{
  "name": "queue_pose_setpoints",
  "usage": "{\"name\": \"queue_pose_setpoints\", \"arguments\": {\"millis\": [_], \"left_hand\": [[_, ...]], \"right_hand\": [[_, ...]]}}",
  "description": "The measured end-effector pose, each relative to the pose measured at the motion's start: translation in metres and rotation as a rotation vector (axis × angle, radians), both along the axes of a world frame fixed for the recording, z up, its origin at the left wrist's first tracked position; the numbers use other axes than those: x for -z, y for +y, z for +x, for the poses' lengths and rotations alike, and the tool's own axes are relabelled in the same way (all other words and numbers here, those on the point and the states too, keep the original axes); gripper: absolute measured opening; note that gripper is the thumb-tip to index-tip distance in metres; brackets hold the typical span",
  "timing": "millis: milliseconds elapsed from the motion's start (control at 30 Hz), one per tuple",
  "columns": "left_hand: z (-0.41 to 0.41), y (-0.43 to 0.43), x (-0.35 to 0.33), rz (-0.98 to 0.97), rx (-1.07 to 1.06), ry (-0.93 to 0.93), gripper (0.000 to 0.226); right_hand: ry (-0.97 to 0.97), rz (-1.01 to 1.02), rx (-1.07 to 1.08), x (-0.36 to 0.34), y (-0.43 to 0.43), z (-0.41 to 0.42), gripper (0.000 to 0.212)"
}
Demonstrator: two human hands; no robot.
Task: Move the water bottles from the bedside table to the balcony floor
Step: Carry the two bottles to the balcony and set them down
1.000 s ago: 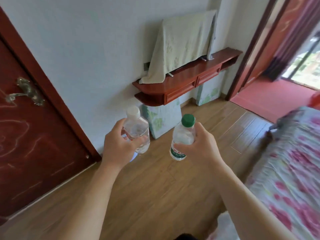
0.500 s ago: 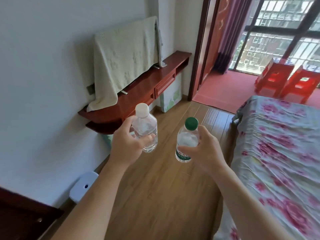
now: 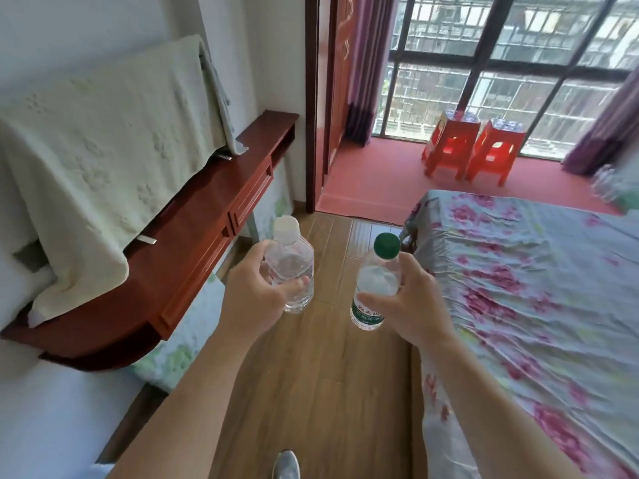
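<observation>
Carrying both upright, just left of bed (image 3: 518,271): left hand (image 3: 252,299) is curling fingers round white-cap bottle (image 3: 294,267), right hand (image 3: 408,305) round green-cap bottle (image 3: 375,281). Best walking steady to balcony floor (image 3: 373,181) beyond bed, gripping firm, not bumping bed corner.

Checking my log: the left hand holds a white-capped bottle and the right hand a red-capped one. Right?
No: the head view shows the right hand holding a green-capped bottle, not a red-capped one. The left hand does hold the white-capped bottle.
</observation>
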State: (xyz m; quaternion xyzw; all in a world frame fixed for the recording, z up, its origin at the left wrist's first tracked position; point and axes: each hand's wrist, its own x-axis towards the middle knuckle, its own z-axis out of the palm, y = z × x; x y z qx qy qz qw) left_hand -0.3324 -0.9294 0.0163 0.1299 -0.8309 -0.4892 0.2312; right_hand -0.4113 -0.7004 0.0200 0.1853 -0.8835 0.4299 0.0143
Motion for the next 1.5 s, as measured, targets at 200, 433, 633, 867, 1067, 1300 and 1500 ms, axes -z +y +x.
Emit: {"name": "queue_pose_setpoints", "arguments": {"millis": [200,433,633,867,1067,1300,1500], "left_hand": [[-0.118,-0.031,-0.009,-0.033,0.148,-0.02,0.052],[-0.244,-0.029,-0.008,0.021,0.276,-0.064,0.058],[-0.358,-0.017,-0.003,-0.005,0.343,-0.062,0.055],[-0.473,-0.022,-0.02,0.006,0.347,-0.025,0.053],[-0.567,-0.057,-0.019,0.015,0.295,-0.049,0.054],[-0.716,-0.101,-0.009,0.01,0.337,-0.04,0.057],[-0.855,-0.107,-0.014,-0.015,0.438,-0.019,0.057]], "right_hand": [[0.052,0.067,0.128,-0.007,-0.03,-0.076,0.06],[0.017,0.02,0.332,-0.01,-0.016,-0.167,0.055],[0.003,-0.026,0.365,0.008,-0.005,-0.272,0.053],[-0.02,-0.022,0.313,-0.001,-0.012,-0.407,0.05],[-0.042,-0.02,0.267,-0.007,-0.046,-0.511,0.055],[-0.067,-0.007,0.325,0.003,-0.089,-0.641,0.054],[-0.032,-0.061,0.486,-0.011,-0.093,-0.749,0.052]]}}
